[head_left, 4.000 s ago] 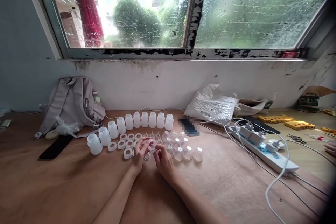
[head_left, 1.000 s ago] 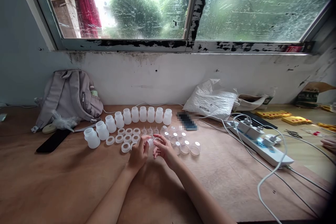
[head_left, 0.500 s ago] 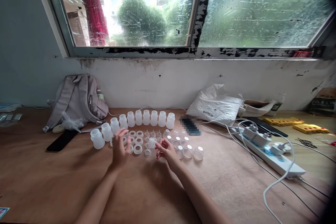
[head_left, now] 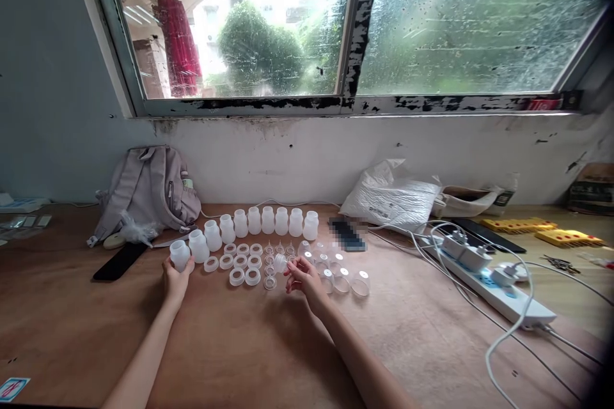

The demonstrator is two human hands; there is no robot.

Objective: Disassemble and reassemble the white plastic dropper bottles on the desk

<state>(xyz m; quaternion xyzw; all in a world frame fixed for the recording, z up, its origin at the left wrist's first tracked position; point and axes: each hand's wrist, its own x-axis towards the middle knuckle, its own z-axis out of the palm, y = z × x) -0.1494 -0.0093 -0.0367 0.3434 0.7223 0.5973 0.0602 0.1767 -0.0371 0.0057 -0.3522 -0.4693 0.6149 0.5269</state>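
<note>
My left hand (head_left: 178, 278) is wrapped around the leftmost frosted baby bottle (head_left: 180, 254), which stands upright with its mouth open. Between the fingertips of my right hand (head_left: 303, 278) is a small translucent bottle top (head_left: 279, 262); its exact make-up is too small to tell. More frosted bottles (head_left: 254, 220) stand in a curved row behind. White screw rings (head_left: 252, 276) lie in rows in front of them. Beside the rings are clear nipples (head_left: 269, 282), partly behind the held piece. Clear dome caps (head_left: 361, 284) stand to the right of my right hand.
A grey backpack (head_left: 153, 192) and a black phone (head_left: 119, 261) lie at left. At the back right are a silver mailing bag (head_left: 391, 195) and a pixelated dark object (head_left: 349, 234). A power strip (head_left: 503, 294) with loose white cables crosses the right side, near yellow blocks (head_left: 570, 238).
My left hand has moved left from above the rings and closed around the leftmost bottle. My right hand keeps the bottle top in nearly the same place. The view has tilted slightly.
</note>
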